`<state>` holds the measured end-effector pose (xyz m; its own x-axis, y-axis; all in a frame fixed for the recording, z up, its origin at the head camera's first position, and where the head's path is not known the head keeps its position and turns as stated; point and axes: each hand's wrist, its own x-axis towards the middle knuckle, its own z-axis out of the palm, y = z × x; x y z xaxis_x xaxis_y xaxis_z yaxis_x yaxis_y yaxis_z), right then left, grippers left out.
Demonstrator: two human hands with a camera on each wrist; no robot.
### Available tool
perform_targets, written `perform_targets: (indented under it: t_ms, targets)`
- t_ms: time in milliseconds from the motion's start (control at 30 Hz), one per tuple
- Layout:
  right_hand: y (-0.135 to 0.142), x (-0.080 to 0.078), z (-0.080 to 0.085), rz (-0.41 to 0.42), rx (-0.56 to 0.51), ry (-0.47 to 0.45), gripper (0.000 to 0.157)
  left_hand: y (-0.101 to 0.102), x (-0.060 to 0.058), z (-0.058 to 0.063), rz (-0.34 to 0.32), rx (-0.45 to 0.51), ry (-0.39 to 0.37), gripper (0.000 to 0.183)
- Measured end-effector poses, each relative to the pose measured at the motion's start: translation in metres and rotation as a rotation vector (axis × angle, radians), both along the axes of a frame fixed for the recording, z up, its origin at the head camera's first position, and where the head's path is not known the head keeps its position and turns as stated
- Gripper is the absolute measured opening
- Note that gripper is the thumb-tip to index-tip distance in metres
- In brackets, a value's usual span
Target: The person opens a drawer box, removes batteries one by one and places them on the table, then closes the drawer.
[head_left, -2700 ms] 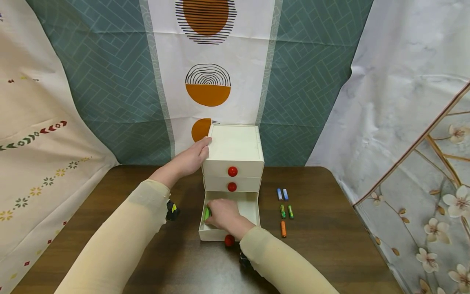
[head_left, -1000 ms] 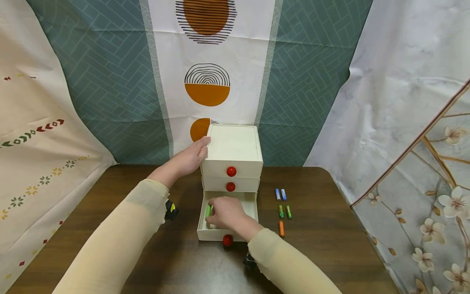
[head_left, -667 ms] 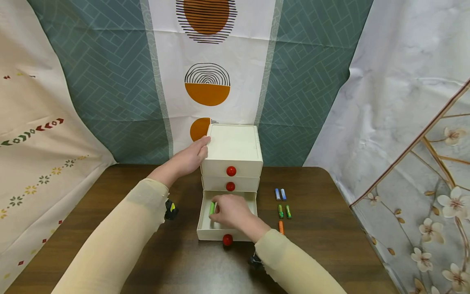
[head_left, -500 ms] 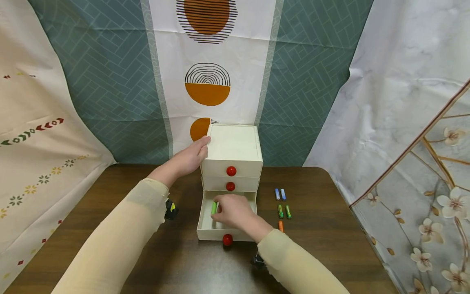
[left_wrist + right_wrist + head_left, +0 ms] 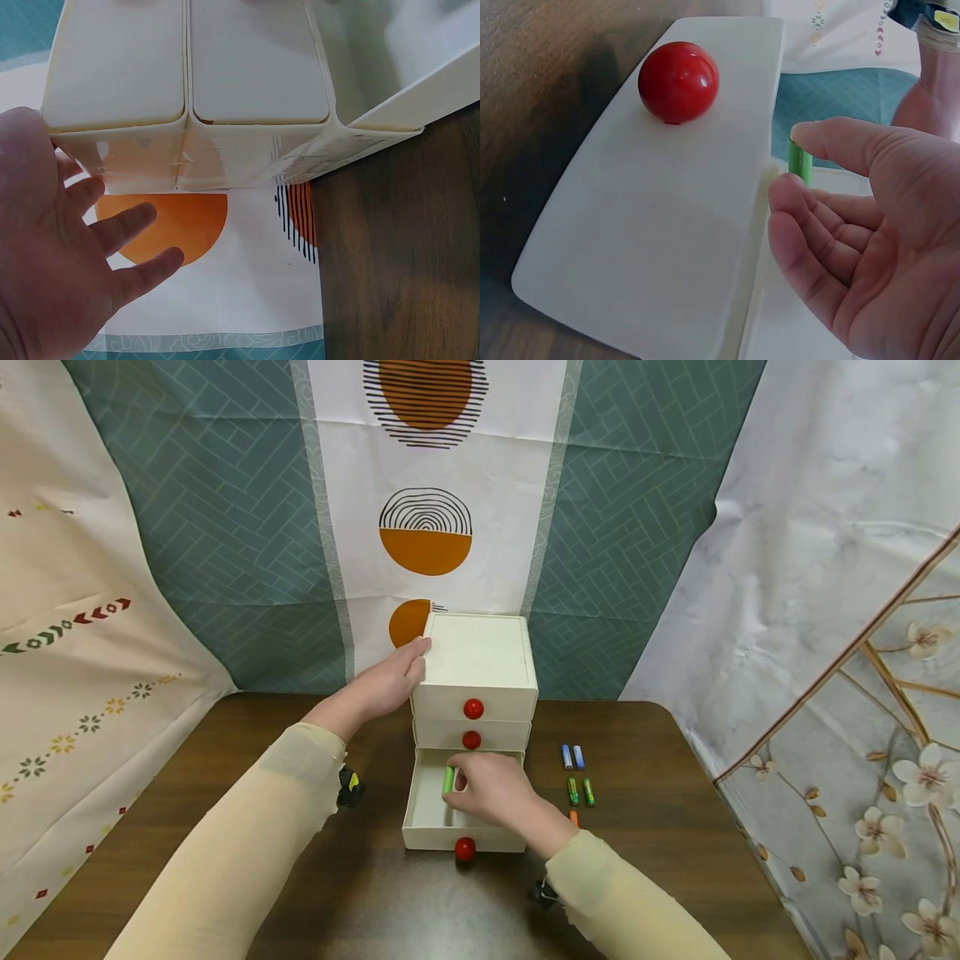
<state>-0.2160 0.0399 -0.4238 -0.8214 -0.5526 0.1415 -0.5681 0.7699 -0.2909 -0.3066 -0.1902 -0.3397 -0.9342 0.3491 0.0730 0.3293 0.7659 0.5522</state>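
Observation:
A white three-tier drawer cabinet [image 5: 480,652] stands on the table, its bottom drawer [image 5: 431,837] pulled out. My left hand [image 5: 386,683] touches the cabinet's upper left edge; in the left wrist view its fingers [image 5: 129,225] are spread beside the side wall. Between thumb and fingertips, my right hand [image 5: 491,787] pinches a light green battery [image 5: 449,779] over the open drawer. In the right wrist view the green battery [image 5: 800,161] stands upright in that pinch, just behind the drawer's white front panel [image 5: 667,225] and its red knob [image 5: 679,81].
Right of the cabinet lie two blue batteries [image 5: 567,757], two green-and-gold batteries [image 5: 573,791] and an orange battery [image 5: 573,818] partly covered by my right forearm. The upper drawers, with red knobs [image 5: 473,708], are pushed in. Patterned cloths [image 5: 637,527] hang behind the table.
My right hand has moved from the drawer's left side toward the right, the green battery held in its fingers. The forearm now overlaps the orange battery. My left hand has stayed put.

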Motion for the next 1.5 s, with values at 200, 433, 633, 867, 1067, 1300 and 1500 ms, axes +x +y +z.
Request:
perform_targets:
  t_ms: [200, 433, 633, 867, 1067, 1300, 1500]
  targets:
    - [0.010, 0.002, 0.004, -0.003, -0.013, 0.037, 0.016, 0.000, 0.000, 0.000, -0.004, -0.002, 0.004, 0.065]
    - [0.020, 0.003, 0.006, -0.003, -0.037, 0.024, 0.022, 0.000, 0.001, 0.001, -0.009, -0.003, 0.001, 0.065]
    - [0.028, 0.004, 0.006, -0.008, -0.046, 0.033, 0.018, -0.001, 0.000, 0.001, -0.012, -0.002, 0.003, 0.064]
    - [0.036, 0.008, 0.007, -0.010, -0.056, 0.035, 0.023, -0.001, 0.001, 0.000, -0.009, 0.000, -0.008, 0.064]
    - [0.043, 0.010, 0.008, -0.022, -0.061, 0.035, 0.029, -0.001, 0.002, 0.001, -0.012, 0.003, -0.010, 0.064]
    - [0.050, 0.013, 0.009, -0.058, -0.064, 0.026, 0.036, -0.001, 0.002, 0.001, -0.019, 0.013, -0.013, 0.064]
    - [0.060, 0.016, 0.011, -0.064, -0.091, 0.033, 0.031, -0.001, 0.001, 0.001, -0.021, 0.019, -0.013, 0.065]
